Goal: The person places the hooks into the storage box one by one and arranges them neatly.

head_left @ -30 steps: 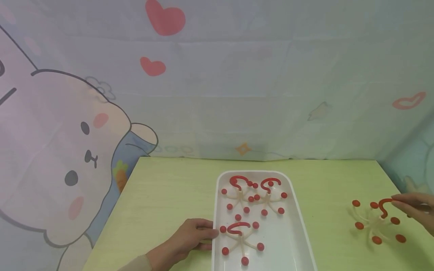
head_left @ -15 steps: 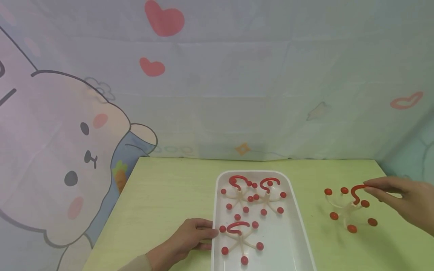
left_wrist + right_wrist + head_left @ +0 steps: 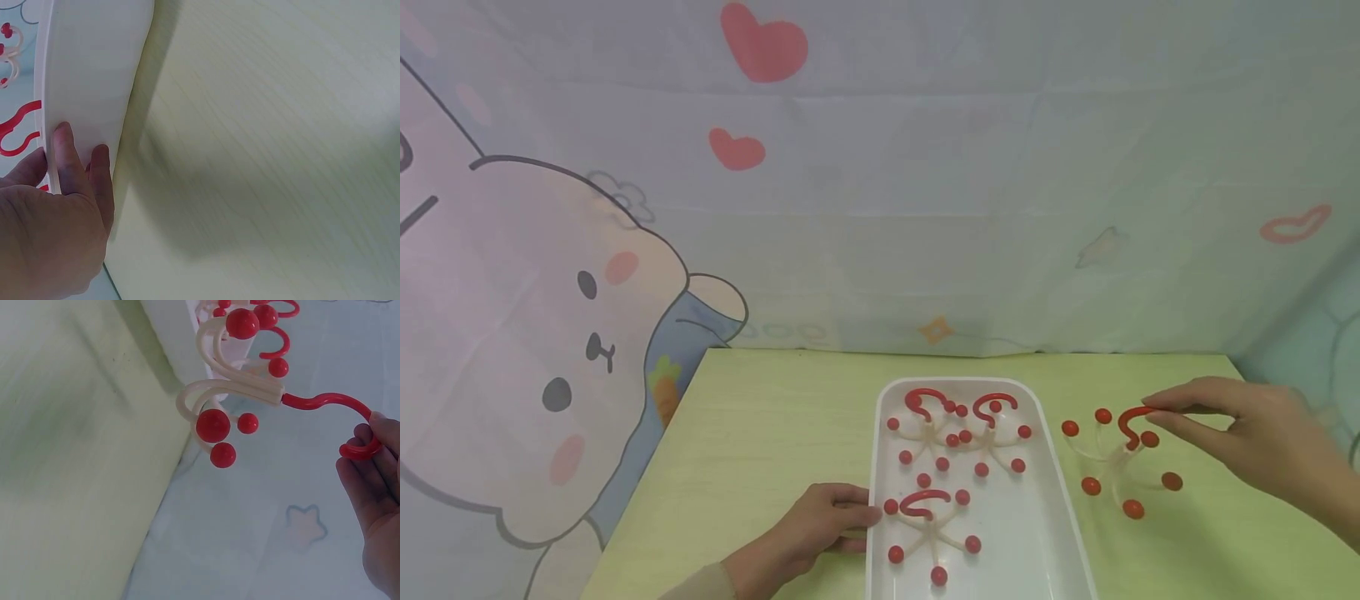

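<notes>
My right hand (image 3: 1255, 429) pinches the red hook of a multi-arm hook hanger (image 3: 1122, 458) between thumb and fingers. Its cream arms curve out to red ball tips, and it hangs above the table just right of a white tray (image 3: 1015, 542). In the right wrist view the held hook (image 3: 331, 400) runs from the cream stem into the fingers. My left hand (image 3: 820, 521) grips the tray's left rim; in the left wrist view the thumb lies over the rim (image 3: 47, 125), fingers against the outer wall. Three similar hangers (image 3: 990, 435) stand in the tray, two at the far end, one nearer.
The light green table (image 3: 760, 417) extends on both sides of the tray. A printed cloth (image 3: 887, 250) with a cartoon animal and hearts hangs along the table's back edge. The tray's near end runs out of the head view.
My right hand has carried the hanger leftward from the table's right side, close to the tray. The left hand has stayed on the tray rim.
</notes>
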`<action>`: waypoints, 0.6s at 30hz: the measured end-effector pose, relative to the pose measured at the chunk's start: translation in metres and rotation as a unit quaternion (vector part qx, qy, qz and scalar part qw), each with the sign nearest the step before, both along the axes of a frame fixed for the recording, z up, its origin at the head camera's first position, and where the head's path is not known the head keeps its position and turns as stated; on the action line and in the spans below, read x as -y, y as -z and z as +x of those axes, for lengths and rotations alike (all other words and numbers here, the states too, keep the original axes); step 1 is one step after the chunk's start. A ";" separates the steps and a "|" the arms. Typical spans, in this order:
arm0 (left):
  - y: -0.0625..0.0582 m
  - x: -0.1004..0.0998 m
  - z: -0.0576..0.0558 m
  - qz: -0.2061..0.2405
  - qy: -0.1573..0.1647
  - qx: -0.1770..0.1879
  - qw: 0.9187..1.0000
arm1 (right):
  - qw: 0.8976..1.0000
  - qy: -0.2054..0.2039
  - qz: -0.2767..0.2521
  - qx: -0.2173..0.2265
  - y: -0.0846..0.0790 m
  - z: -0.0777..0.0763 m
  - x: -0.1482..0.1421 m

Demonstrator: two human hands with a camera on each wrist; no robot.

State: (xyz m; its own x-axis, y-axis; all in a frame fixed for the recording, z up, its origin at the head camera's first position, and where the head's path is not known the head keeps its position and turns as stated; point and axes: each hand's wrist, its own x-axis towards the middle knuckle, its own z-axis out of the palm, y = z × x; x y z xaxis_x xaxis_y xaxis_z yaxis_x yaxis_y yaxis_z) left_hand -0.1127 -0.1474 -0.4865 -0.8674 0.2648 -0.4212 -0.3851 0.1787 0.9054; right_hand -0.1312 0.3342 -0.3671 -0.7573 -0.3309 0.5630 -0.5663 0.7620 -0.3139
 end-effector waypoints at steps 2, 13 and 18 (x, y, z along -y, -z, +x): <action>0.000 0.000 0.000 -0.001 -0.001 -0.001 1.000 | 1.000 -0.022 -0.007 0.001 0.000 0.000 0.008; 0.000 0.000 0.001 0.004 -0.003 0.001 1.000 | 0.987 -0.153 -0.040 0.001 0.007 -0.003 0.049; 0.000 0.000 0.001 0.000 -0.003 0.000 1.000 | 0.979 -0.197 -0.047 0.014 0.011 -0.002 0.067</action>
